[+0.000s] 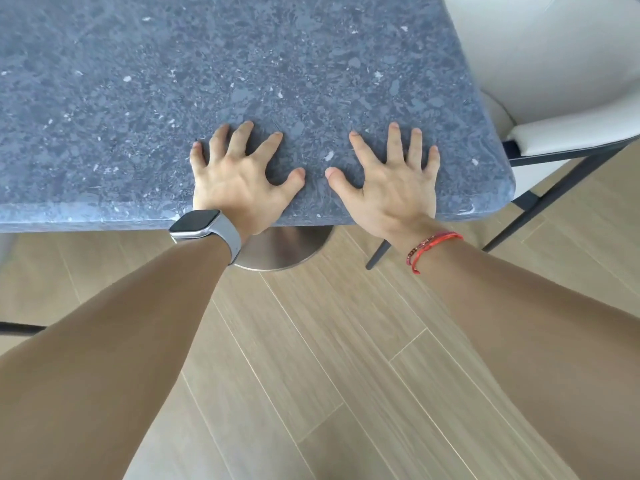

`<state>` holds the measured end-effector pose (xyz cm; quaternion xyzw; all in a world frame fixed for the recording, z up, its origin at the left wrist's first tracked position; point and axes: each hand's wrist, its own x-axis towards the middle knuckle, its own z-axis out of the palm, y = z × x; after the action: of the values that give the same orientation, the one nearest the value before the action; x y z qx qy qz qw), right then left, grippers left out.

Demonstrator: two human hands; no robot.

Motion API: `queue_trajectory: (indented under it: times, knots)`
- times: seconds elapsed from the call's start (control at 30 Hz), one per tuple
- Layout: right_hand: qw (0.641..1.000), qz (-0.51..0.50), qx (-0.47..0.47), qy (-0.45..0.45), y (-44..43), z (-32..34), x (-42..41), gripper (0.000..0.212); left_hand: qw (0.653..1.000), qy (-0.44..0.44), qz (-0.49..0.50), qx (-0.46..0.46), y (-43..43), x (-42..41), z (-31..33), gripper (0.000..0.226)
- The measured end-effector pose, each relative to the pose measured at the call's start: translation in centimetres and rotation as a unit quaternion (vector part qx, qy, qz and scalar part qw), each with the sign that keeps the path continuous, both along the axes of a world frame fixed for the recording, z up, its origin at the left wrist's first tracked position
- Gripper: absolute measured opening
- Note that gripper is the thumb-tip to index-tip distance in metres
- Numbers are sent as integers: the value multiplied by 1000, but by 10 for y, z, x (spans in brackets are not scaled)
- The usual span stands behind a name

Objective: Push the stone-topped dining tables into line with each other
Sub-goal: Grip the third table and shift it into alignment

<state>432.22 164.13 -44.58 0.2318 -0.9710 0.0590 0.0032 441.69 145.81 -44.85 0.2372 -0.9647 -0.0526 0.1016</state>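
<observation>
A grey-blue speckled stone table top (242,64) fills the upper part of the view, its near edge and rounded right corner towards me. My left hand (239,178) lies palm down with spread fingers on the top just past the near edge; a grey watch sits on that wrist. My right hand (391,181) lies the same way a little to the right, with red bracelets on its wrist. Both hands press flat on the stone. Only this one table is in view.
A round brushed-metal table base (287,251) shows under the near edge. A white padded chair (554,64) with dark metal legs stands close against the table's right side. Pale wood-plank floor (329,358) lies below me. A dark bar (20,329) shows at the left edge.
</observation>
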Motion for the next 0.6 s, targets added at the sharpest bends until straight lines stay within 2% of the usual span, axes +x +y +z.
queue_trajectory:
  times: [0.37, 0.6]
  knots:
    - [999, -6, -20, 26, 0, -3, 0, 77, 1000, 0, 1, 4, 0, 0, 0, 79]
    - [999, -4, -28, 25, 2, -3, 0, 73, 999, -35, -21, 18, 0, 4, 1, 84]
